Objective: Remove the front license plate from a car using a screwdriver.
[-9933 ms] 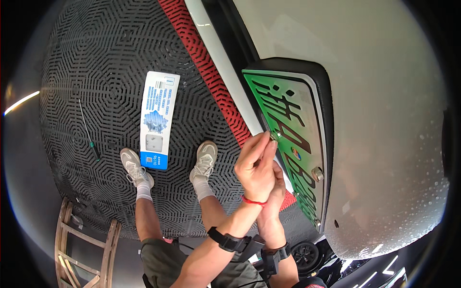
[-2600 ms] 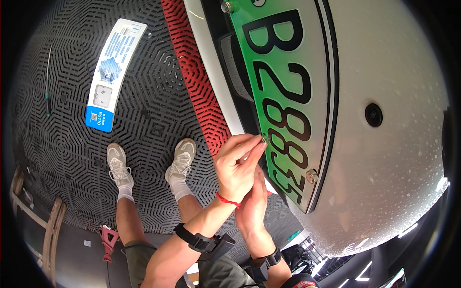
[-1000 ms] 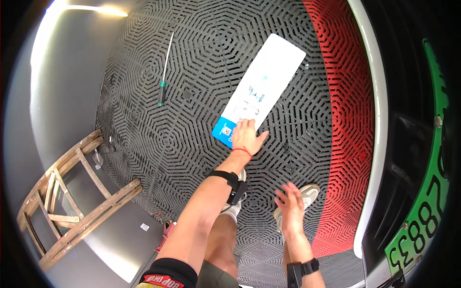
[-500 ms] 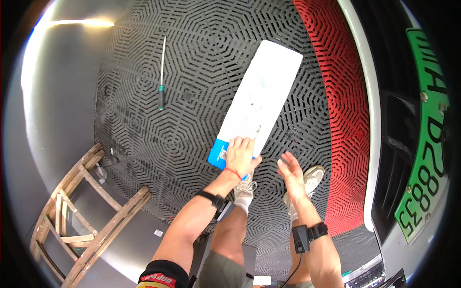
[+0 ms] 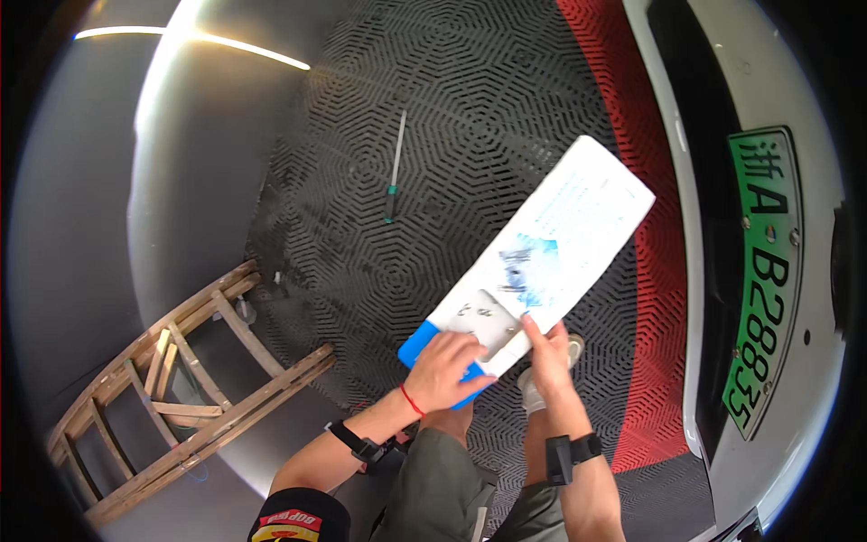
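Note:
A long white box (image 5: 591,199) with a blue end and a printed picture lies slantwise in front of me. Its blue end is toward me. My left hand (image 5: 441,370) grips that end, fingers curled over the top and thumb at the near edge. At the right edge my right hand (image 5: 551,359) clasps the box, its thumb on top and its other fingers partly hidden. Between the hands, a greyish patch (image 5: 489,321) on the box bears several small dark bits, too small to name. Farther off, a screwdriver (image 5: 391,203) with a green and black handle lies on the floor.
Black slatted floor mats (image 5: 352,271) run to a red strip (image 5: 664,361) at the right. Beyond it stands a white car with a green number plate (image 5: 768,271). A wooden ladder (image 5: 194,434) stands at lower left, beside a grey wall (image 5: 190,181).
My right hand, open and apart before, now holds the box's right edge. The box has turned clockwise, its far end swinging right. My view has shifted too.

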Demonstrator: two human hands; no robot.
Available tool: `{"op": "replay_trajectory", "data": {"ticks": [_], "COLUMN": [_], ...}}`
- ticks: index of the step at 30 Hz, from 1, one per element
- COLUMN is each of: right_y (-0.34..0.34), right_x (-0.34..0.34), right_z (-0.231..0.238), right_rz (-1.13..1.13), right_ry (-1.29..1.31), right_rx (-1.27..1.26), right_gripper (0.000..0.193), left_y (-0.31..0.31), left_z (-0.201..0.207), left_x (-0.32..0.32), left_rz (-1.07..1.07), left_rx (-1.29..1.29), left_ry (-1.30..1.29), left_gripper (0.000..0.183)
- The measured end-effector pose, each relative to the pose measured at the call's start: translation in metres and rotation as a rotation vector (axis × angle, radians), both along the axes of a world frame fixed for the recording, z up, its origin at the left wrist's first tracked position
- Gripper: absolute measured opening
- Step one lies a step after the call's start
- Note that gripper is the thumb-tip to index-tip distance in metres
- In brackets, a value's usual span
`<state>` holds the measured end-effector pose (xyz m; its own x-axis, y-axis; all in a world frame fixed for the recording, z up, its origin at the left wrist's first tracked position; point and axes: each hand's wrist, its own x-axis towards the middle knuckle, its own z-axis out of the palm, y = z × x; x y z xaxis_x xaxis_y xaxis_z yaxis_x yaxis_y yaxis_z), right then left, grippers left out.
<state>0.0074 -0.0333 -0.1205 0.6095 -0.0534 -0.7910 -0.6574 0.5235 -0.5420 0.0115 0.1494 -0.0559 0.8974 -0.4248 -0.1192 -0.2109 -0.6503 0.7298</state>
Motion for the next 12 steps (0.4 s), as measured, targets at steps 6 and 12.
{"op": "replay_trajectory", "data": {"ticks": [6, 12], "right_y": [0.013, 0.04], "right_x": [0.015, 0.029], "right_z": [-0.016, -0.059], "right_rz": [-0.06, -0.091], "right_ry": [0.07, -0.006], "right_rx": [0.011, 0.133], "right_gripper": [0.041, 0.061], "left_y": [0.137, 0.231], "left_z": [-0.129, -0.31], "left_x": [0.101, 0.176], "left_rz": [0.703, 0.538], "left_rx": [-0.02, 0.762], "left_ry": [0.132, 0.526], "left_gripper": [0.022, 0.062]}}
